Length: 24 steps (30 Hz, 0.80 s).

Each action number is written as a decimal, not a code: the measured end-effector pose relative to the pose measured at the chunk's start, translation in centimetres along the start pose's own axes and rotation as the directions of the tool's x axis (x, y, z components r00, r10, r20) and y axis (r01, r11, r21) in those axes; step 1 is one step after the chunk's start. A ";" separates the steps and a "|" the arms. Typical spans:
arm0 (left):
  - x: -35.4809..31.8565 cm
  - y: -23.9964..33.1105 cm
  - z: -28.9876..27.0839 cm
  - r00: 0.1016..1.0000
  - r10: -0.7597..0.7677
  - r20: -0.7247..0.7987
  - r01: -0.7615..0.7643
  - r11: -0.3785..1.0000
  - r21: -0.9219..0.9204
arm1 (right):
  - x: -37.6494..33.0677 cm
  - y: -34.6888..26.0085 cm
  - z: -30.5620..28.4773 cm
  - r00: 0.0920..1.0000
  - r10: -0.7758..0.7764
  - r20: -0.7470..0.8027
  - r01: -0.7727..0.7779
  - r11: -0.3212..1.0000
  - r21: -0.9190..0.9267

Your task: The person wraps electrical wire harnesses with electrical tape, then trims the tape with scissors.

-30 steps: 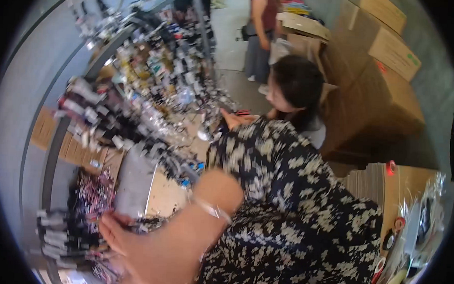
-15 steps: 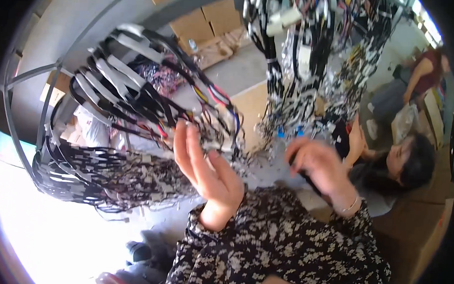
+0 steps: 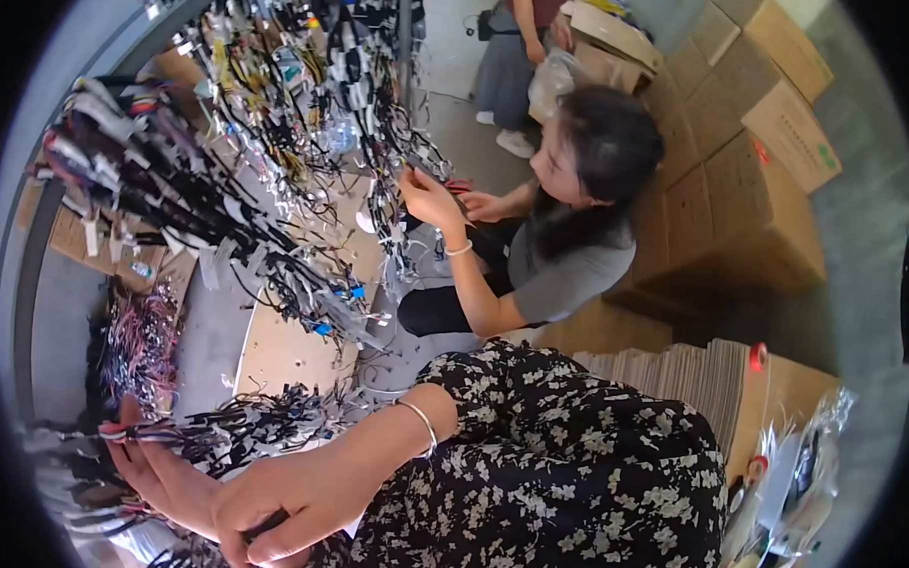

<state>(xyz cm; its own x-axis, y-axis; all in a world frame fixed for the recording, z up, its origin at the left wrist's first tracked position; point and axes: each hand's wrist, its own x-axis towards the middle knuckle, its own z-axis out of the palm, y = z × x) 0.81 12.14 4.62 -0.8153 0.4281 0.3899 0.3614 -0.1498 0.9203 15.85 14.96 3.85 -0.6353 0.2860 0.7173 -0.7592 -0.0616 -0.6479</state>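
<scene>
My left hand (image 3: 167, 482) is at the lower left, fingers stretched out among black and grey wire harnesses (image 3: 239, 422). A few wires lie across its fingertips. My right hand (image 3: 287, 503), with a bracelet on the wrist, crosses in front of it. Its fingers are curled together around something dark that I cannot make out. Beyond both hands hangs a thick bundle of wire harnesses (image 3: 192, 210) with white tags and blue connectors.
A co-worker (image 3: 576, 248) in grey sits to the right, hands at hanging cables (image 3: 384, 151). Another person (image 3: 523, 46) stands farther back. Stacked cartons (image 3: 748, 204), flat cardboard (image 3: 672, 377) and plastic bags (image 3: 798, 476) are on the right. A metal frame post (image 3: 35, 259) rises at the left.
The view has turned to the right. My hands were apart and raised before the cable bundles; now they are close together at the lower left, the right in front of the left.
</scene>
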 end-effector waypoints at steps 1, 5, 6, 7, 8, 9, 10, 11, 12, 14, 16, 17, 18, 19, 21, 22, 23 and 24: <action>1.2 -2.1 -0.7 0.999 -0.011 0.042 0.011 1.000 0.015 | 0.0 -0.3 -0.5 1.000 -0.008 -0.021 0.008 1.000 -0.017; 1.2 -5.7 -1.2 0.996 0.066 0.058 -0.072 0.990 0.117 | 1.4 -0.9 -2.2 0.977 0.213 -0.033 -0.209 0.973 0.102; 0.6 -6.4 -1.8 0.994 0.106 0.035 -0.110 0.979 0.171 | 2.0 -0.5 -2.1 0.966 0.256 0.033 -0.258 0.961 0.099; 0.1 -6.5 -2.0 0.988 0.151 0.026 -0.153 0.965 0.213 | 2.9 -0.7 -1.7 0.976 0.217 0.033 -0.219 0.972 0.088; -0.4 -6.7 -1.9 0.980 0.196 0.021 -0.195 0.948 0.252 | 3.9 0.0 -1.4 0.976 0.214 0.027 -0.216 0.973 0.079; -1.1 -7.4 -2.4 0.973 0.231 0.003 -0.221 0.927 0.302 | 4.8 1.8 -0.9 0.965 0.244 0.096 -0.254 0.961 0.108; -1.6 -7.2 -1.8 0.960 0.279 -0.004 -0.262 0.907 0.329 | 5.5 1.7 -0.8 0.952 0.262 0.158 -0.280 0.954 0.110; -1.9 -7.7 -2.2 0.947 0.320 -0.016 -0.291 0.880 0.375 | 6.4 1.7 -0.3 0.959 0.247 0.138 -0.255 0.966 0.043; -2.0 -8.0 -2.6 0.932 0.363 -0.024 -0.320 0.849 0.420 | 6.8 1.8 -0.7 0.958 0.249 0.141 -0.257 0.966 0.042; -2.2 -8.4 -3.6 0.892 0.451 -0.043 -0.365 0.772 0.520 | 7.9 2.5 -1.5 0.922 0.366 0.122 -0.377 0.923 0.081; -2.4 -7.6 -4.0 0.836 0.547 -0.055 -0.399 0.672 0.624 | 8.3 4.9 -2.0 0.978 0.198 0.071 -0.193 0.979 -0.069; -3.4 -4.1 -3.1 0.858 0.477 -0.190 -0.308 0.775 0.552 | 8.6 4.9 -2.2 0.966 0.258 0.034 -0.252 0.960 -0.121; -3.8 -3.1 -3.6 0.841 0.439 -0.317 -0.185 0.783 0.594 | 8.9 4.9 -2.5 0.949 0.314 0.005 -0.309 0.937 -0.163; -4.5 -1.8 -1.2 0.880 0.364 -0.304 -0.196 0.862 0.467 | 8.5 3.4 -4.5 0.950 0.304 -0.079 -0.314 0.918 -0.242; -4.2 -3.7 -1.4 0.793 0.608 0.021 -0.187 0.211 0.959 | 8.5 3.7 -6.6 0.915 0.393 -0.088 -0.397 0.846 -0.356; -5.1 -3.6 -1.7 0.914 0.228 -0.337 -0.050 0.885 0.462 | 8.7 3.7 -5.9 0.914 0.403 -0.053 -0.400 0.869 -0.293; -5.0 -2.8 -0.1 0.890 0.432 -0.144 -0.138 0.558 0.818 | 8.3 3.4 -7.1 0.925 0.376 -0.056 -0.365 0.837 -0.407; -5.5 -1.4 -0.2 0.950 0.248 -0.190 -0.129 0.866 0.484 | 9.3 0.3 -5.8 0.813 0.564 -0.147 -0.571 0.722 -0.391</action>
<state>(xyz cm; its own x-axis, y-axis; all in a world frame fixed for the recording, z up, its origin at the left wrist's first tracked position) 4.64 9.79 1.18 -0.7707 0.2005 0.6048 0.6372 0.2462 0.7304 10.51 23.15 8.86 -0.9238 0.3380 0.1800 -0.1297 0.1661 -0.9775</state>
